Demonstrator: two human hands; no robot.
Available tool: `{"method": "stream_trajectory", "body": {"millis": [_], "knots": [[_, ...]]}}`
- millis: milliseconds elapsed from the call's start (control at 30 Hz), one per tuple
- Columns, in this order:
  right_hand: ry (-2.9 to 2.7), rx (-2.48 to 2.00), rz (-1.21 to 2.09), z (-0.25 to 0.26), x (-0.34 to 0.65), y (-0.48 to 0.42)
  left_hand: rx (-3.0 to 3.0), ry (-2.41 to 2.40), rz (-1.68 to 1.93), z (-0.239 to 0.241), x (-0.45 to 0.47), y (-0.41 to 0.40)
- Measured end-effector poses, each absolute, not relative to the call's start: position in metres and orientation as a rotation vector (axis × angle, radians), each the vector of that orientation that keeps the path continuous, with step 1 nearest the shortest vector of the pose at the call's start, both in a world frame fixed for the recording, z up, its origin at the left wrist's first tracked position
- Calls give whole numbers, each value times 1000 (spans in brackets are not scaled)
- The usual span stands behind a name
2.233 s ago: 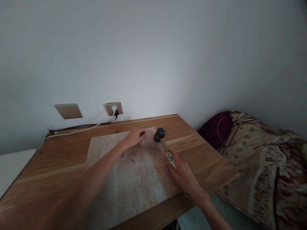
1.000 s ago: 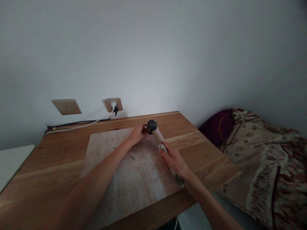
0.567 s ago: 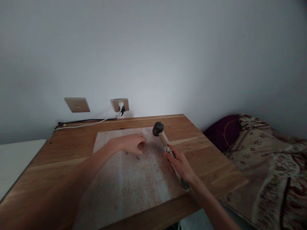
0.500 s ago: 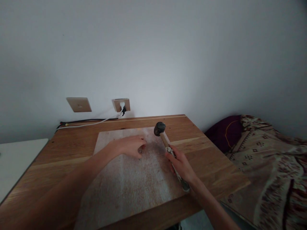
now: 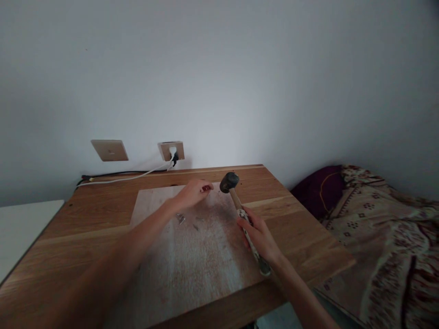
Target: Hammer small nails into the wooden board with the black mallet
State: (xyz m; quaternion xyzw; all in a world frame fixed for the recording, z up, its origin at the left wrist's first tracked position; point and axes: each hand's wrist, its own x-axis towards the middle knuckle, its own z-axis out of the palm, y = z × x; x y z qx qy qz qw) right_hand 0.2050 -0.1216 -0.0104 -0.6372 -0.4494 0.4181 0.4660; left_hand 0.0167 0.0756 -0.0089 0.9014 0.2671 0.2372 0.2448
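Note:
My right hand [image 5: 259, 238] is wrapped round the wooden handle of a hammer [image 5: 236, 201], whose dark head hangs a little above the far edge of a pale board [image 5: 192, 256]. My left hand [image 5: 192, 193] rests on the far part of the board, just left of the hammer head. Its fingertips are pinched together on something small that I cannot make out. A few loose nails [image 5: 180, 219] lie on the board just behind that hand.
The board lies on a wooden table [image 5: 85, 228] against a white wall. A switch plate [image 5: 109, 150] and a socket [image 5: 171, 151] with plugged cables are on the wall. A patterned blanket [image 5: 377, 228] lies to the right, a white surface [image 5: 24, 224] to the left.
My left hand dropped onto the loose nails, then moved back up the board with its fingers pinched. The hammer stayed raised in my right hand near the far edge.

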Motion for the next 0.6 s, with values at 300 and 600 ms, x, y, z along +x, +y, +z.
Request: {"method": "stream_trajectory", "body": {"millis": [300, 600], "knots": [[-1169, -1530, 1013, -15, 205, -121, 2398, 801, 720, -43, 26, 82], [-1233, -1539, 1041, -20, 196, -112, 2217, 801, 767, -50, 31, 83]]}}
